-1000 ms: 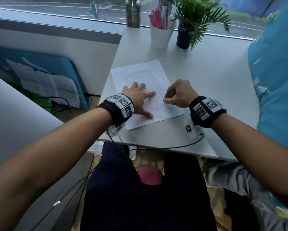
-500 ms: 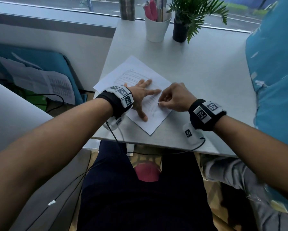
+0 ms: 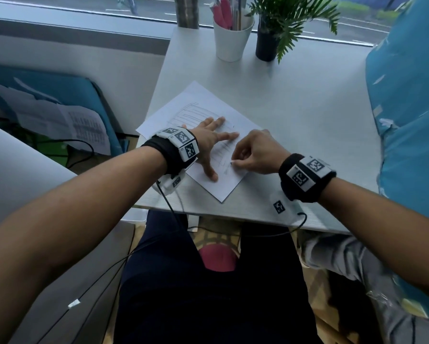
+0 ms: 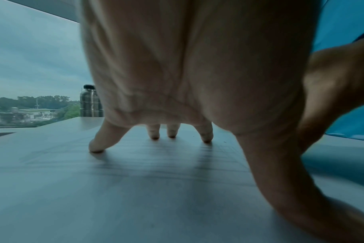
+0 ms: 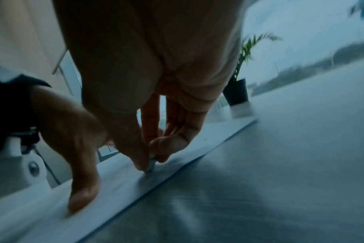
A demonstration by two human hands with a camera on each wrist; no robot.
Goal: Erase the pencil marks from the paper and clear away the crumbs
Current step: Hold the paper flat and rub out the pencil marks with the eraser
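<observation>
A white sheet of paper point(image 3: 196, 105) with faint pencil lines lies turned at an angle on the pale table point(image 3: 295, 100). My left hand point(image 3: 212, 140) lies flat on the sheet with fingers spread, pressing it down; the left wrist view shows its fingertips point(image 4: 97, 148) on the paper point(image 4: 135, 180). My right hand point(image 3: 252, 155) is at the sheet's right edge, thumb and fingers pinching a small eraser point(image 5: 151, 165) whose tip touches the paper point(image 5: 119, 177). In the head view the eraser point(image 3: 232, 164) is only a tiny white speck.
At the table's far edge stand a white cup point(image 3: 232, 40) of pens, a potted plant point(image 3: 268, 43) and a metal bottle point(image 3: 186, 11). A blue covered object point(image 3: 407, 115) flanks the table's right side. Blue folder with papers point(image 3: 59, 112) lies on the floor at left.
The sheet has been rotated under my left hand, its near corner now pointing toward me. My right hand moved down a little along the sheet's right edge with the eraser.
</observation>
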